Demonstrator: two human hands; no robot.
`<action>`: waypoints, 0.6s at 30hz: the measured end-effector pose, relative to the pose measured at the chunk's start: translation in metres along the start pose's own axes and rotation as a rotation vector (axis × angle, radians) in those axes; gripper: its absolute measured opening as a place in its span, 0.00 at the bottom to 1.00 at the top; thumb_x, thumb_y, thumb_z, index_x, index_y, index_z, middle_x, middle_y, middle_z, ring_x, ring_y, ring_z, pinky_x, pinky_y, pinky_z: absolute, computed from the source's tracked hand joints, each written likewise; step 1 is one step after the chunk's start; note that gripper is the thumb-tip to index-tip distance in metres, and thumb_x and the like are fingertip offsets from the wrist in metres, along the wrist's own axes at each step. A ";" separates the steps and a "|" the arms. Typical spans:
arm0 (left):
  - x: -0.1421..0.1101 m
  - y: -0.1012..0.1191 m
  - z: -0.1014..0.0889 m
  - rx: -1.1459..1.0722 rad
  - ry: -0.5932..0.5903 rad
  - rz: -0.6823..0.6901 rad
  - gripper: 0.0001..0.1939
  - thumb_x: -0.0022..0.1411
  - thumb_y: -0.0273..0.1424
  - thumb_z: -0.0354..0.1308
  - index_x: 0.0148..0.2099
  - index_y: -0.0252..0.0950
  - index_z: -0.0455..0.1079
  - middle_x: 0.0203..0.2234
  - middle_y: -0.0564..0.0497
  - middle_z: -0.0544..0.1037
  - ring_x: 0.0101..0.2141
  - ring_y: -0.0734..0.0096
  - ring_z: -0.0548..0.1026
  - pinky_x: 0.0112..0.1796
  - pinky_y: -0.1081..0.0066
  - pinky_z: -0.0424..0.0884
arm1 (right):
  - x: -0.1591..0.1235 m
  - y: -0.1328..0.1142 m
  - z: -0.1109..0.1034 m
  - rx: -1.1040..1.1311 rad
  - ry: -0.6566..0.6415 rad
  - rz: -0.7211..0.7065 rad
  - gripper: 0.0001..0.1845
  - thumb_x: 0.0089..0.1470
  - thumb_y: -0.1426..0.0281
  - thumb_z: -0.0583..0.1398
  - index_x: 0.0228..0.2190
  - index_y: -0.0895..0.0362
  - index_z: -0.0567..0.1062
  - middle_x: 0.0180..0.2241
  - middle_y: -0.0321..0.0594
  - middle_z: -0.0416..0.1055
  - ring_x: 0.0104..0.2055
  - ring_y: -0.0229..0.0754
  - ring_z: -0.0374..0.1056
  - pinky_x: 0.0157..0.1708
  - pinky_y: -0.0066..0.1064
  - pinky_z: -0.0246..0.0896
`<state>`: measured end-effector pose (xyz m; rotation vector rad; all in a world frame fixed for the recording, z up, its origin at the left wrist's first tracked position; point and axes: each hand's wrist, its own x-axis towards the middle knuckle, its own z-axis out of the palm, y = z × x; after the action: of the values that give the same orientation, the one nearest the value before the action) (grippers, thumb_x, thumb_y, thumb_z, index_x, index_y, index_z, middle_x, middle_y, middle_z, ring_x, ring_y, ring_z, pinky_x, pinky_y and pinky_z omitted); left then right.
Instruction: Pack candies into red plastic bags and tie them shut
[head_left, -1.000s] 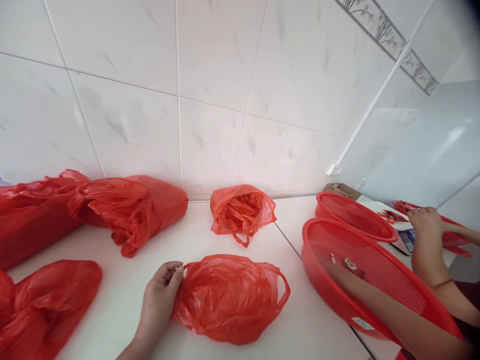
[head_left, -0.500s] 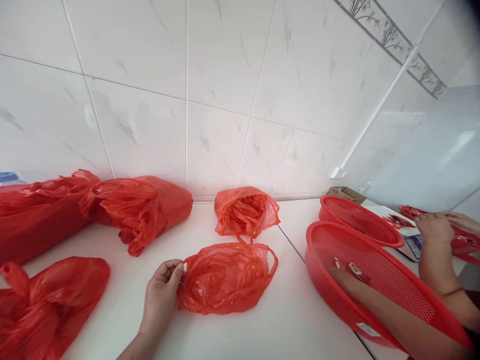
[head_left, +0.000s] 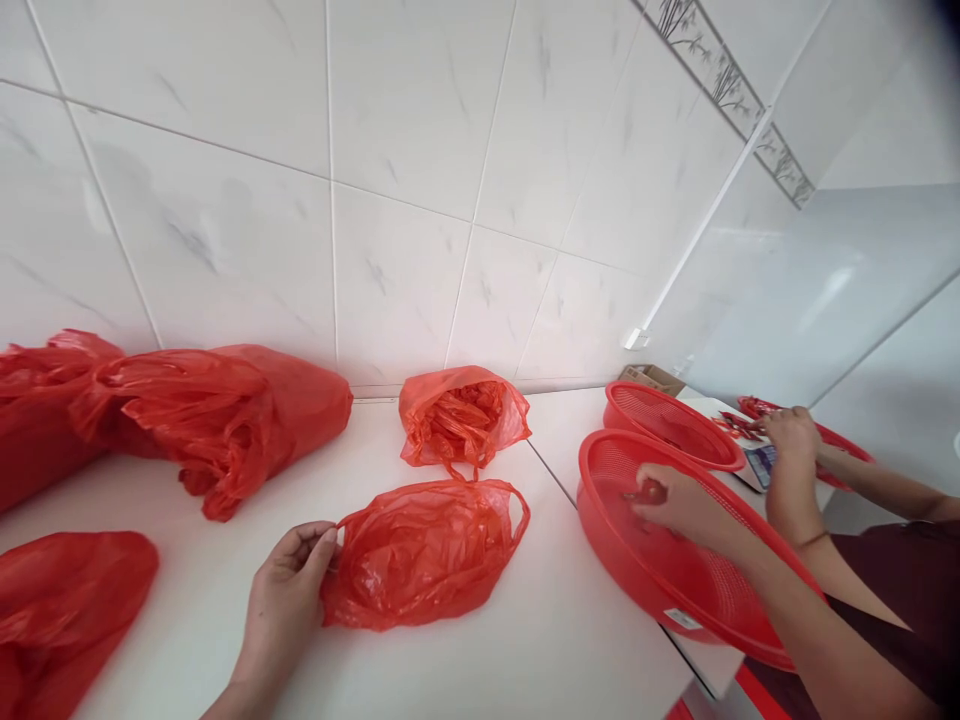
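Note:
My left hand [head_left: 289, 585] pinches the left edge of an open red plastic bag [head_left: 424, 550], which lies on the white table with its mouth spread upward. The bag's other handle loop stands free on its right side. My right hand [head_left: 671, 503] is raised inside the large red plastic basket [head_left: 600, 510], its fingers closed around small reddish-brown pieces [head_left: 651, 491]. Their exact kind is hard to make out. Behind the open bag sits another red bag [head_left: 461, 415] stuffed with crumpled red plastic bags.
Full red bags [head_left: 262, 410] line the wall at left, with another red bag [head_left: 82, 590] nearer. A second red basket [head_left: 675, 425] and a cardboard box [head_left: 649, 378] stand at the right rear. A co-worker's hand [head_left: 793, 435] works over red items there.
My right hand has risen from the basket's bottom with small pieces in its fingers. My left hand keeps its hold on the bag's edge. The view has turned slightly right.

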<state>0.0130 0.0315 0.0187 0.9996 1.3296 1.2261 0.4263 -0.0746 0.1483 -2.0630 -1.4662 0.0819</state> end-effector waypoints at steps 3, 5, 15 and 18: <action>0.001 -0.003 0.000 -0.006 -0.014 0.042 0.20 0.48 0.48 0.62 0.36 0.38 0.68 0.23 0.54 0.75 0.24 0.70 0.72 0.22 0.76 0.70 | -0.002 -0.041 0.009 0.000 -0.119 -0.193 0.11 0.44 0.72 0.61 0.21 0.53 0.61 0.25 0.33 0.63 0.28 0.39 0.61 0.27 0.31 0.57; 0.002 -0.004 -0.001 0.006 -0.020 0.066 0.20 0.48 0.49 0.61 0.35 0.38 0.69 0.23 0.53 0.75 0.24 0.69 0.73 0.23 0.75 0.70 | -0.007 -0.074 0.029 0.029 -0.202 -0.304 0.10 0.42 0.73 0.60 0.21 0.54 0.61 0.27 0.33 0.64 0.32 0.39 0.62 0.31 0.30 0.58; -0.001 -0.003 0.000 0.032 -0.027 0.095 0.20 0.50 0.49 0.60 0.34 0.37 0.68 0.22 0.54 0.73 0.23 0.70 0.71 0.23 0.74 0.68 | -0.002 -0.151 0.137 0.099 -0.692 -0.515 0.42 0.34 0.65 0.69 0.53 0.44 0.65 0.51 0.38 0.62 0.52 0.47 0.59 0.44 0.34 0.59; -0.001 -0.001 0.000 0.027 -0.027 0.075 0.20 0.50 0.50 0.60 0.34 0.38 0.68 0.21 0.55 0.73 0.22 0.71 0.71 0.23 0.74 0.68 | 0.014 -0.132 0.096 0.191 -0.502 -0.384 0.34 0.44 0.64 0.65 0.54 0.44 0.66 0.55 0.37 0.61 0.55 0.46 0.59 0.52 0.36 0.55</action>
<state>0.0134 0.0308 0.0177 1.0904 1.3009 1.2494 0.2842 0.0070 0.1394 -1.6412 -2.0403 0.5951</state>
